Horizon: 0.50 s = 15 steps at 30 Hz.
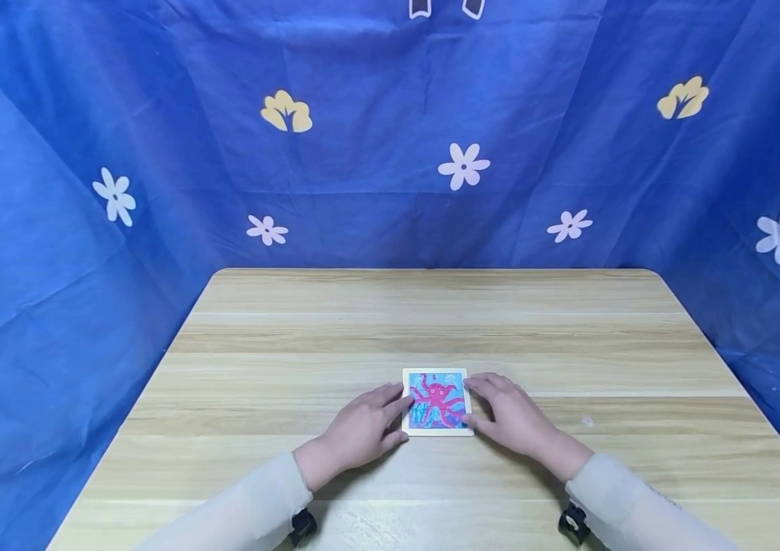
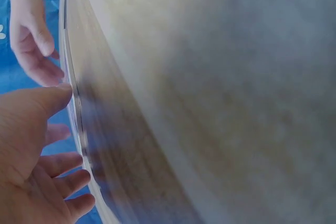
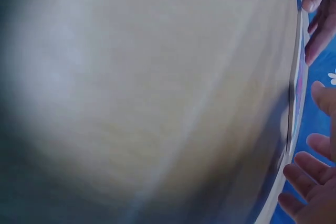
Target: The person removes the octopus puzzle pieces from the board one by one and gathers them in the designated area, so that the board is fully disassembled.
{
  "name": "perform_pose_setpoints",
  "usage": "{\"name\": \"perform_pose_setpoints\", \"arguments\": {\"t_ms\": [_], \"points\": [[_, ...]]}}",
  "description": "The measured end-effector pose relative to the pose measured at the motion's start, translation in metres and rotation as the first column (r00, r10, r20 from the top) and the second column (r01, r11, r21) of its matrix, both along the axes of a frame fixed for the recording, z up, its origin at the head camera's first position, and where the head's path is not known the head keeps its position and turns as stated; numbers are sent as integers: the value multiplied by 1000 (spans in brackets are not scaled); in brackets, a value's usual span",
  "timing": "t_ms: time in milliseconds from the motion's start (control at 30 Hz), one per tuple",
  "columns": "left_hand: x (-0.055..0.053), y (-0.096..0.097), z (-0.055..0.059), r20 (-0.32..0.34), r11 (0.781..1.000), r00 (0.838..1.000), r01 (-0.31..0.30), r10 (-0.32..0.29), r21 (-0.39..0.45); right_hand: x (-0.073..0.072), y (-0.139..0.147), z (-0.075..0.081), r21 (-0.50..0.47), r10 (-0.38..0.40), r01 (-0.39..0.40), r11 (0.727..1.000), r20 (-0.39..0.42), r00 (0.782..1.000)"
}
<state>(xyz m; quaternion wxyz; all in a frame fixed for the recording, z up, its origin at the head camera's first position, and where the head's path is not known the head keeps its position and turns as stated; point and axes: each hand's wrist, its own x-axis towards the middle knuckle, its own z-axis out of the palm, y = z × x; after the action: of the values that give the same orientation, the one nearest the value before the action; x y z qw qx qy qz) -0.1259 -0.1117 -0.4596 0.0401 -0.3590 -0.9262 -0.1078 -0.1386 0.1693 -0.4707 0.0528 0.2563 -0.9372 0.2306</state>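
A small square puzzle (image 1: 436,400) with a pink octopus on a blue sea picture lies flat on the table, bordered by a pale frame (image 1: 439,433). My left hand (image 1: 364,428) is at its left side, with the index fingertip over the picture's edge and the thumb by the lower left corner. At the opposite side, my right hand (image 1: 510,413) has its fingertips right at the upper and lower right of the frame. Both hands have relaxed, spread fingers. The left wrist view shows the left hand's fingers (image 2: 68,183) loosely bent; the right hand's fingers (image 3: 300,180) look similar in the right wrist view.
The light wood-grain table (image 1: 279,329) extends around the puzzle on every side. Blue cloth (image 1: 376,168) with white flowers and yellow shapes hangs behind and beside it. A small pale mark (image 1: 588,421) shows on the tabletop right of the right hand. Dark wrist devices (image 1: 303,526) sit below the sleeves.
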Motion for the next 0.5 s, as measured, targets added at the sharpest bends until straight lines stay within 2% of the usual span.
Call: {"name": "perform_pose_setpoints", "arguments": {"t_ms": [100,500], "points": [[0,0,0,-10,1000,1000,-3,3,-1,-7,-2,2,-21,2,-2,1000,-5,1000],[-3,3,-1,-36,1000,999,6,-7,-18,-30,-25,11,-68,-16,21,997,81,997]]}}
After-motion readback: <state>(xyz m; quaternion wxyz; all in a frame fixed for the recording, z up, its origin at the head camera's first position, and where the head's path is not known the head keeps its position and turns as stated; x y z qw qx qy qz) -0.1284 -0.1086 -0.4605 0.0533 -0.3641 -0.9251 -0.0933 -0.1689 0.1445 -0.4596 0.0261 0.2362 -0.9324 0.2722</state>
